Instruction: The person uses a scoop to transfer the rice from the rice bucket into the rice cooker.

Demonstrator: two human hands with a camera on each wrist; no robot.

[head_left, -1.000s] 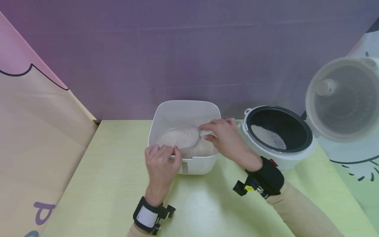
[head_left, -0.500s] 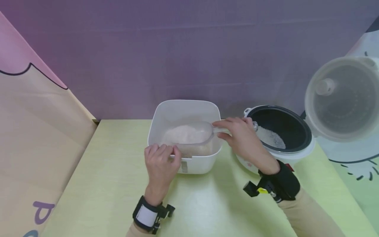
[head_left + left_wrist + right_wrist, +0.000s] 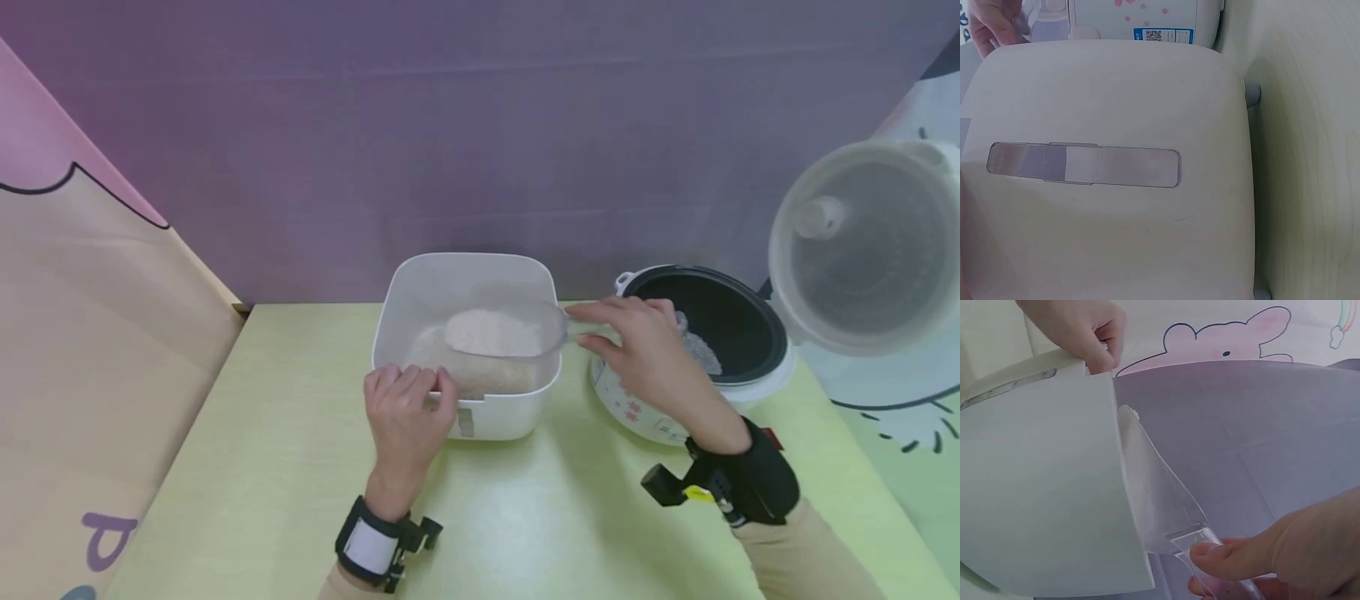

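A white bin (image 3: 510, 418) holds rice (image 3: 495, 379) at its bottom. My left hand (image 3: 409, 421) grips the bin's near rim, its fingers curled over the edge. In my right hand (image 3: 654, 360) is the handle of a clear scoop (image 3: 555, 321), pinched between thumb and fingers. White rice (image 3: 487, 332) is heaped in that scoop, which is raised over the right part of the bin. Seen from the right wrist, the scoop (image 3: 1163, 500) rises past the bin wall (image 3: 1041, 487), with the thumb on top of its handle.
To the right of the bin stands a flower-patterned rice cooker (image 3: 633, 408), some rice in its dark inner pot (image 3: 738, 321). Its lid (image 3: 862, 250) is up at the right. A purple backdrop (image 3: 480, 150) hangs behind the pale table (image 3: 300, 467).
My right hand has lifted the loaded scoop and moved it rightward, from low in the bin toward the cooker side. The left hand has stayed on the rim.
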